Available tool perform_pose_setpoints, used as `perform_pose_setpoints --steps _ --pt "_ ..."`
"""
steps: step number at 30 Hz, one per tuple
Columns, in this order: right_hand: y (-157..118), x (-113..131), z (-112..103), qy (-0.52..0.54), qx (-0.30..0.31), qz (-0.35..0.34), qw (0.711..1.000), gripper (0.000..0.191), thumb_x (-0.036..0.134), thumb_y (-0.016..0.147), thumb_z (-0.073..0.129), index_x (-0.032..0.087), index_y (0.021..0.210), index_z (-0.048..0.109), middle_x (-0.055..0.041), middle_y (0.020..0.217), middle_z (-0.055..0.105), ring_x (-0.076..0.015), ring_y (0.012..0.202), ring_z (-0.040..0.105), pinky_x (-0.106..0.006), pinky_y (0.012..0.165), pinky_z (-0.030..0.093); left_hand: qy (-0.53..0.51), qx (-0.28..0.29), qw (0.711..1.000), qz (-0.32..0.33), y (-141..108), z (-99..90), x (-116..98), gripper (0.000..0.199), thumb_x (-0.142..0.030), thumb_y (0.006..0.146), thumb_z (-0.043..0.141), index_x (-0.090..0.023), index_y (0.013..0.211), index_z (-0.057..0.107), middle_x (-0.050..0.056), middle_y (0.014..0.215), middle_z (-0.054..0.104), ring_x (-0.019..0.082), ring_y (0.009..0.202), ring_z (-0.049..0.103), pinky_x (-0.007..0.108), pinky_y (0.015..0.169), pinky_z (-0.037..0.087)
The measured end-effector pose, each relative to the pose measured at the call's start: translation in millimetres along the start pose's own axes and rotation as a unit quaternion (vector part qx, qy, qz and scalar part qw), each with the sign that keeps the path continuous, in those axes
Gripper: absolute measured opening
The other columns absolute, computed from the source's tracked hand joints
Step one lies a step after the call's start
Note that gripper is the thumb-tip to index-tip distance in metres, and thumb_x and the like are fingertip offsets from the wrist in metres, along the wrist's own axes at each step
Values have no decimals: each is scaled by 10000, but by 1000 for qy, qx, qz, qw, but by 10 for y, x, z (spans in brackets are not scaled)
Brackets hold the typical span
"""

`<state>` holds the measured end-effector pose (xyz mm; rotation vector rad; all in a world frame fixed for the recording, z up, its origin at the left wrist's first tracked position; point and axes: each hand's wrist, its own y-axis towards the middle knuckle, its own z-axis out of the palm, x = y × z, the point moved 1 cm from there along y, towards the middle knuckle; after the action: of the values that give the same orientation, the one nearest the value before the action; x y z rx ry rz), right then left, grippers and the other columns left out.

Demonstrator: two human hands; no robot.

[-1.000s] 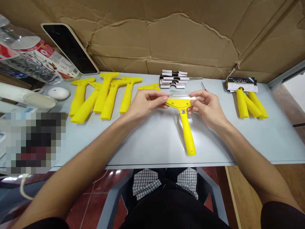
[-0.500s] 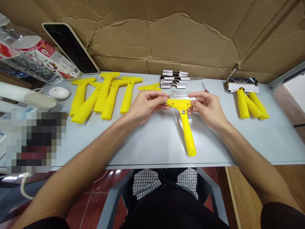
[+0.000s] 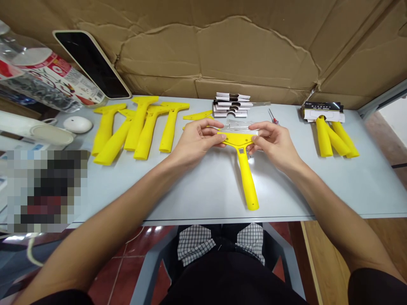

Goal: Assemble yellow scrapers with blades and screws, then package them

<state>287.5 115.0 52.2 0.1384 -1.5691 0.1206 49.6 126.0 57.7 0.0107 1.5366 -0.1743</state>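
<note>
A yellow scraper [image 3: 247, 178] is held over the middle of the table, its wide head away from me and its handle pointing back toward me. My left hand [image 3: 203, 137] pinches the left end of the head, thumb on top. At the right end, my right hand [image 3: 271, 137] grips the head between thumb and fingers. A clear plastic strip [image 3: 237, 124] runs along the head's far edge between both hands; a blade under it cannot be made out. Just beyond my left hand lie loose flat yellow pieces [image 3: 197, 115], partly hidden.
Several yellow scraper handles [image 3: 170, 127] lie at the left. White cardboard sleeves [image 3: 231, 106] are stacked at the back, near a small screwdriver [image 3: 272, 117]. Packaged scrapers [image 3: 323, 113] lie at the right. A phone [image 3: 92, 63], a bottle [image 3: 60, 76] and a mouse [image 3: 78, 124] stand back left.
The scraper has shifted slightly left and toward me, its head tilting a little. My left thumb lies further over the head. Both hands keep their grip.
</note>
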Motion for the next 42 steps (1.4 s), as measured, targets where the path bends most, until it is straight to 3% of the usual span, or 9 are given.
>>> perform_pose_setpoints --steps 11,15,20,24,30,34,42 --pt "-6 -3 -25 -13 13 -1 1000 373 375 832 944 231 1100 727 41 743 677 -196 642 778 -369 678 691 22 5 1000 7 -8 -1 -1 347 -144 747 918 -177 1058 768 -5 775 777 199 718 822 323 789 697" --pt "-3 -4 -23 -22 2 -2 1000 375 367 817 932 241 1102 723 55 709 646 -201 632 768 -390 699 685 -25 8 999 -38 -10 32 27 336 -99 788 896 -146 1097 776 29 823 817 170 716 815 283 779 686" --pt "6 1 -39 0 0 1 1000 363 299 805 922 245 1110 732 71 686 628 -194 623 760 -388 704 684 -62 49 988 -132 -34 93 24 65 -161 950 809 -101 927 801 114 834 836 152 667 786 249 693 666" --pt "10 13 -47 28 8 18 999 375 251 789 919 233 1120 744 53 749 692 -176 629 764 -363 700 676 -51 52 992 -107 -62 84 -10 143 -181 908 879 -127 802 800 81 763 814 139 663 766 231 714 662" --pt "15 4 -30 47 18 46 998 412 316 768 975 209 1092 744 -3 839 783 -175 644 756 -359 665 657 -7 45 995 -89 -76 56 -22 207 -254 822 966 -143 783 796 89 755 812 197 732 809 318 822 695" --pt "24 -36 -43 45 29 45 998 420 372 783 994 185 1086 771 -25 849 807 -165 635 740 -349 648 643 2 47 995 -90 -83 69 -41 171 -223 863 930 -141 785 803 100 756 817 205 736 814 319 817 695" --pt "27 -2 -38 67 9 39 997 351 247 741 975 165 1025 785 -34 799 824 -146 587 732 -298 612 626 -63 46 989 -123 -40 75 -39 178 -139 987 761 -92 837 845 135 808 847 168 687 815 270 790 700"
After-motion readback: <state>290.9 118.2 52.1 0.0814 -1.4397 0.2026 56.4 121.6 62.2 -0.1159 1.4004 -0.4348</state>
